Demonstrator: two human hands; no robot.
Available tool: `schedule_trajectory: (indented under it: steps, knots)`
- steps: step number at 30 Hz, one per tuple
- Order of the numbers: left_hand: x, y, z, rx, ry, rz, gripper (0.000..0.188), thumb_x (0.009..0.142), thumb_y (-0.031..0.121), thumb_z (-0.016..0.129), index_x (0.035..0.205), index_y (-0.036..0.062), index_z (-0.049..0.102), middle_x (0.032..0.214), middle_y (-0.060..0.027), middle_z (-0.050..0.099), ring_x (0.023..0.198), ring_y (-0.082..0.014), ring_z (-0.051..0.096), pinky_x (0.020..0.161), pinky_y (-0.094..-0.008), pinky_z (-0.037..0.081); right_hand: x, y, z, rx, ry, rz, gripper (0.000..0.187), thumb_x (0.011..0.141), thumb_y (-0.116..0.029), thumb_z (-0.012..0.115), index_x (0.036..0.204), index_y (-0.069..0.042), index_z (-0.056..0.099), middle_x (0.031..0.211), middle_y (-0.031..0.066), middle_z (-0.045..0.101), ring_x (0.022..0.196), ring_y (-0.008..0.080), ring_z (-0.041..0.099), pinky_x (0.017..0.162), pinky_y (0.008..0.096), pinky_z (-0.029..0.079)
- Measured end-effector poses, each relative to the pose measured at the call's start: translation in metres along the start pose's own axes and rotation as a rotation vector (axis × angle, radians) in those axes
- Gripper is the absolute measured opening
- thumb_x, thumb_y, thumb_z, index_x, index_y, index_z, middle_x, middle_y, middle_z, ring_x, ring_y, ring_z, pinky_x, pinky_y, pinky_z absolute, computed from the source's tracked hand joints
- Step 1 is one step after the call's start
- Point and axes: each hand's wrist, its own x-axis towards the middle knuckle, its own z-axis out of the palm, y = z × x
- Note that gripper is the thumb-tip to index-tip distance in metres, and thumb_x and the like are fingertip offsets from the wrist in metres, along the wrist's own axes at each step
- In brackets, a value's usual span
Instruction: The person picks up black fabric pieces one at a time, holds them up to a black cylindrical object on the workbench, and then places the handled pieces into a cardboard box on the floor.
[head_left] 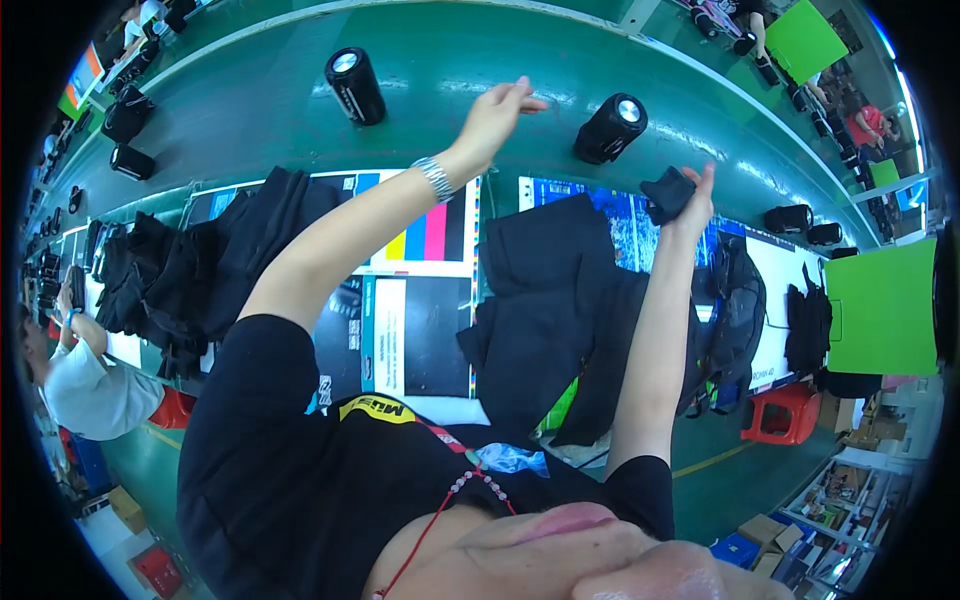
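My left hand (497,122), a silver band at its wrist, reaches over the green conveyor belt (450,50) with its fingers stretched out and nothing in them. On the belt, to its left, stands a black cylindrical speaker (357,88) with a shiny round end. A second such speaker (608,130) stands to its right, between my two hands and touched by neither. My right hand (692,207) grips a small bunched black cloth piece (665,195) near the belt's close edge. Black cloth pieces (545,290) lie in a heap below, between my forearms.
Printed sheets (420,285) cover the worktop. A pile of black cloth bags (190,265) lies left, a black mesh bag (737,300) right. More speakers (788,218) are farther right on the belt. A green panel (885,308) and red stool (782,414) stand right; a co-worker (95,365) sits left.
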Motion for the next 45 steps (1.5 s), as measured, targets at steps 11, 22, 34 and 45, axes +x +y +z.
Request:
schedule_trajectory:
  steps: [11,22,34,45]
  knots:
    - [-0.171,0.053,-0.094,-0.251,-0.008,-0.039,0.023,0.087,0.016,0.065,0.103,0.0003,0.063,0.094,-0.0020,0.065,0.084,-0.0070,0.059,0.076,-0.0212,0.046,-0.226,0.065,0.120,-0.162,-0.563,0.230,0.026,0.086,-0.027,0.067,0.080,-0.002,0.066,0.075,-0.0008,0.059,0.069,0.0063,0.052,0.064,0.0210,0.040]
    - [-0.211,0.026,-0.167,-0.528,0.379,-0.034,0.013,0.090,0.020,0.063,0.085,0.0080,0.060,0.074,0.0025,0.060,0.063,-0.0038,0.055,0.056,-0.0180,0.043,-0.288,0.116,0.105,-0.103,-0.872,0.247,0.045,0.090,-0.024,0.061,0.126,-0.001,0.047,0.109,0.0080,0.059,0.100,0.0140,0.055,0.087,0.0259,0.042]
    - [-0.205,0.014,-0.180,-0.657,0.482,0.035,0.022,0.096,0.026,0.051,0.090,0.0064,0.060,0.090,-0.0023,0.064,0.082,-0.0105,0.062,0.075,-0.0259,0.051,-0.280,0.129,0.094,-0.379,-0.853,-0.078,0.048,0.070,0.010,0.035,0.109,0.002,0.062,0.114,0.0133,0.063,0.111,0.0227,0.057,0.100,0.0314,0.039]
    - [-0.213,0.058,-0.164,-0.542,0.375,0.239,0.025,0.097,0.025,0.049,0.083,0.0056,0.055,0.078,-0.0027,0.058,0.070,-0.0091,0.055,0.067,-0.0234,0.046,-0.301,0.069,0.115,-0.502,-0.947,0.025,0.028,0.072,-0.015,0.078,0.092,-0.005,0.062,0.073,-0.0033,0.048,0.070,0.0049,0.046,0.065,0.0196,0.037]
